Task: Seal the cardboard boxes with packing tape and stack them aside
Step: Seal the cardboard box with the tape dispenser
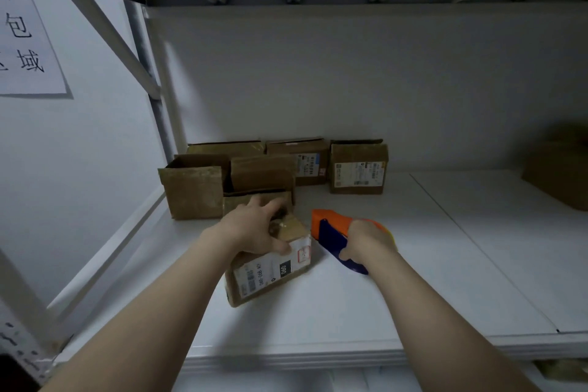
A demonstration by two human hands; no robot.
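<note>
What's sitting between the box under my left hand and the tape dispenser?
Nothing: in the head view only a narrow strip of bare shelf separates the labelled box, gripped by the left hand, from the tape dispenser in the right hand.

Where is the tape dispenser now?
Head view, right of centre on the shelf: the tape dispenser sits in the right hand, beside the labelled box.

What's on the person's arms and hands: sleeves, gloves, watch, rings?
Nothing worn that shows. The left hand and right hand are bare: no gloves, no rings visible. The left forearm and right forearm are uncovered down to the frame's lower edge, with no sleeve, watch or wristband in view.
</note>
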